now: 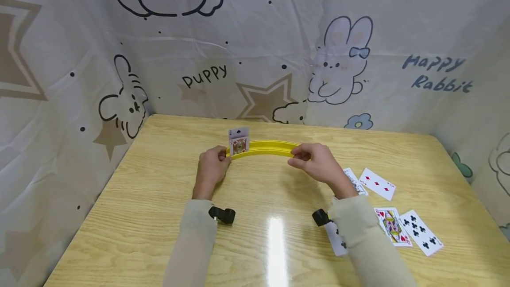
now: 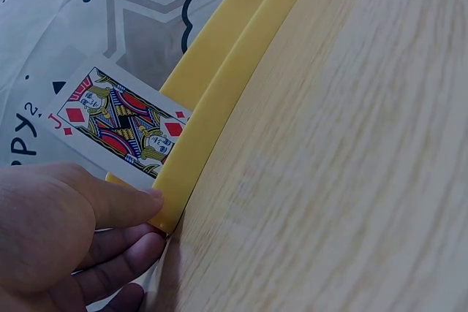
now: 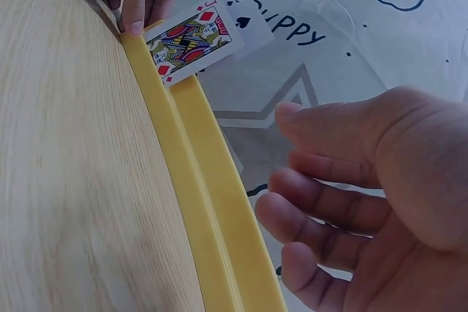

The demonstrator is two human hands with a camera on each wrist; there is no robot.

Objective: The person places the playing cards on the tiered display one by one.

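A curved yellow card holder (image 1: 271,146) stands on the table, with the jack of diamonds (image 1: 239,145) and, behind it, the two of spades (image 1: 238,132) upright in its slots near the left end. My left hand (image 1: 213,165) pinches that end, thumb at the front corner, as the left wrist view shows. At the holder's other end is my right hand (image 1: 316,163). In the right wrist view its fingers (image 3: 322,195) are loosely bent and hold nothing, with a gap between them and the yellow rail.
Several loose cards lie face up on the right of the table (image 1: 159,242): the three of diamonds (image 1: 377,184), a queen of hearts (image 1: 392,227), a club card (image 1: 421,232). Others lie partly under my right arm. A printed cloth (image 1: 255,48) hangs behind the table.
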